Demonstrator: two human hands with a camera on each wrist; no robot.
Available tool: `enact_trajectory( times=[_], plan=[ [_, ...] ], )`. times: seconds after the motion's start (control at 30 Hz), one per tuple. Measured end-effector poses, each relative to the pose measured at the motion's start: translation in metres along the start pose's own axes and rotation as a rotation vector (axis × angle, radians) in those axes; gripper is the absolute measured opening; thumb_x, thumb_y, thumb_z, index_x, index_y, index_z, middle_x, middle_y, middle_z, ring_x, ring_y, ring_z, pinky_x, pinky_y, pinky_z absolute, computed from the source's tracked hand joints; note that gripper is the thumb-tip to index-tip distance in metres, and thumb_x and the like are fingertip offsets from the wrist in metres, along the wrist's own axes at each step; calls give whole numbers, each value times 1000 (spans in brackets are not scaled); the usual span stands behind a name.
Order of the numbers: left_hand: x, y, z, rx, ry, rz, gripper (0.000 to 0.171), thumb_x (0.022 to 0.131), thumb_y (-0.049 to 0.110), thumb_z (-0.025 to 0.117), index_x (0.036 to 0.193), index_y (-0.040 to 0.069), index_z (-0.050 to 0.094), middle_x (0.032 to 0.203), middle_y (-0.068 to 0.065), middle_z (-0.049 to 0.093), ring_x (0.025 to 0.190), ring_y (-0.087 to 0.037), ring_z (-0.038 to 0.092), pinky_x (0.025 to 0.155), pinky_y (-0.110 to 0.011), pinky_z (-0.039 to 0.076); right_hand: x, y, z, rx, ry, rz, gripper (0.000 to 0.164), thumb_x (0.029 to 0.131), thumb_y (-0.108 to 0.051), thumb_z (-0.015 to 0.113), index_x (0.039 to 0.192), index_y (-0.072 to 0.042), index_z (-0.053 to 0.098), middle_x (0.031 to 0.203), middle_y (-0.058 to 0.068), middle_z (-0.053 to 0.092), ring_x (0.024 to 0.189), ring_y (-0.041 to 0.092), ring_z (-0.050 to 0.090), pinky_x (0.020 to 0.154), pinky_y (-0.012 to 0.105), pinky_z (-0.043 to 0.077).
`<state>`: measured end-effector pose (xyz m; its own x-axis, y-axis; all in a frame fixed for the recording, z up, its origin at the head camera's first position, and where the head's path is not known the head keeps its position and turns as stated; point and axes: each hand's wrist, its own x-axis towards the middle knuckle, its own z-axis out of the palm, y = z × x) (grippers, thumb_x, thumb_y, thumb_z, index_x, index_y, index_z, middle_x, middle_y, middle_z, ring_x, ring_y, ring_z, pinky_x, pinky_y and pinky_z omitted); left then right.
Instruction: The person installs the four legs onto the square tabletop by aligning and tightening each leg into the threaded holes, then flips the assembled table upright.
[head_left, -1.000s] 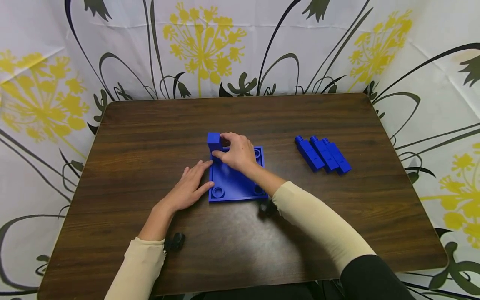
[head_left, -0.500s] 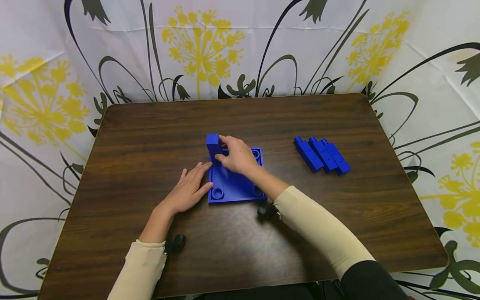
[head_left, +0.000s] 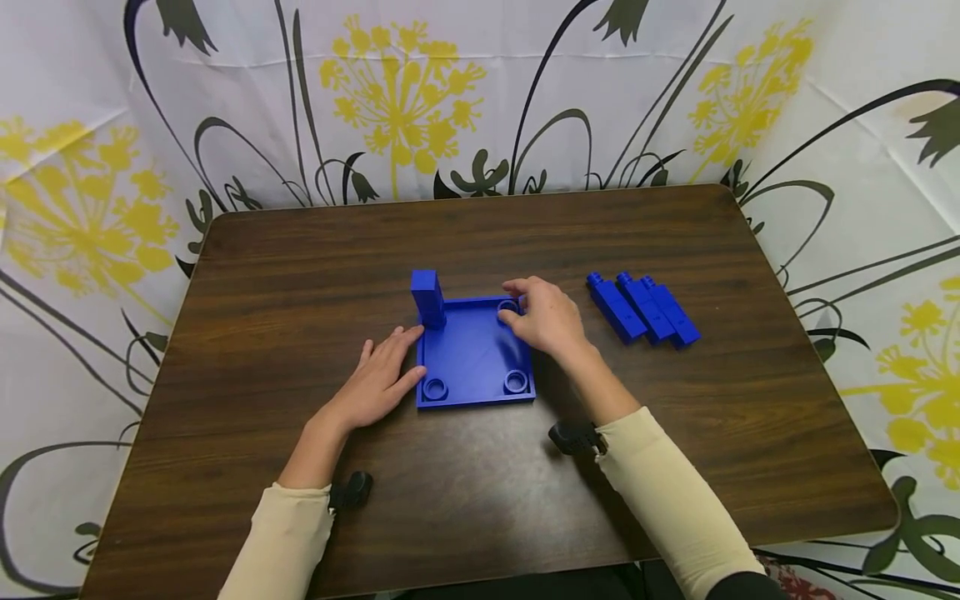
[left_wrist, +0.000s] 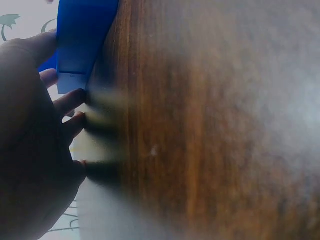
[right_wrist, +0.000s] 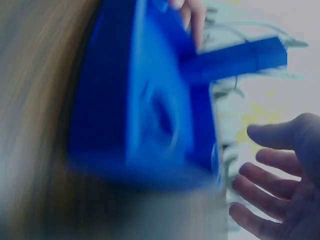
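Note:
A blue square plate (head_left: 477,354) with a raised rim and round corner sockets lies on the table. From its far left corner a blue square post (head_left: 427,298) stands upright; in the right wrist view the same post (right_wrist: 240,61) juts out of the plate. My left hand (head_left: 381,382) rests at the plate's left edge, fingers extended; in the left wrist view the fingers touch the blue side wall (left_wrist: 85,35). Over the far right corner is my right hand (head_left: 547,319), fingers loosely spread and holding nothing, partly covering the socket there.
Three loose blue posts (head_left: 643,310) with round pegs at their far ends lie side by side to the right of the plate. Behind the brown wooden table (head_left: 300,275) hangs a white curtain (head_left: 262,75) with printed flowers.
My right hand has let go of the upright post and moved right, to the plate's far right corner. The post stays standing. My left hand has kept its place at the edge.

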<state>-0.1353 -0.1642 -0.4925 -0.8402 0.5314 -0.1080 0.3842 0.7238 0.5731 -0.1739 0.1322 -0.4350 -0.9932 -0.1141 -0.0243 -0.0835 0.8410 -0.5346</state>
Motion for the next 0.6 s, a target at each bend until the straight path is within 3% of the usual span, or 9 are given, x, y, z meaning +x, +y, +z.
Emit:
enact_trajectory(
  times=[0.13, 0.3, 0.43, 0.6],
  plan=[
    [0, 0, 0, -1, 0, 7, 65, 104, 45, 42, 157, 17, 19, 161, -9, 21, 149, -30, 10, 111, -63, -1, -13, 41, -11, -107, 150, 62, 41, 87, -29, 73, 125, -17, 67, 113, 4, 64, 104, 24, 61, 79, 48, 49],
    [0, 0, 0, -2, -2, 8, 65, 104, 46, 41, 157, 17, 19, 161, -9, 21, 149, -30, 9, 111, -64, -2, -25, 86, -25, -149, 275, 128, 46, 84, -23, 75, 127, -10, 66, 117, 16, 59, 109, 36, 53, 82, 53, 46],
    [-1, 0, 0, -5, -2, 2, 65, 104, 44, 42, 157, 16, 19, 161, -10, 20, 149, -30, 8, 111, -64, -2, -29, 109, -31, -219, 262, 143, 50, 84, -23, 74, 129, -3, 63, 117, 23, 56, 108, 42, 50, 85, 56, 43],
    [0, 0, 0, -1, -5, 2, 64, 104, 43, 42, 157, 16, 18, 161, -10, 20, 149, -30, 8, 111, -64, -2, -31, 122, -33, -294, 201, 133, 53, 85, -24, 73, 129, 2, 61, 115, 25, 55, 106, 43, 50, 83, 57, 44]
  ],
)
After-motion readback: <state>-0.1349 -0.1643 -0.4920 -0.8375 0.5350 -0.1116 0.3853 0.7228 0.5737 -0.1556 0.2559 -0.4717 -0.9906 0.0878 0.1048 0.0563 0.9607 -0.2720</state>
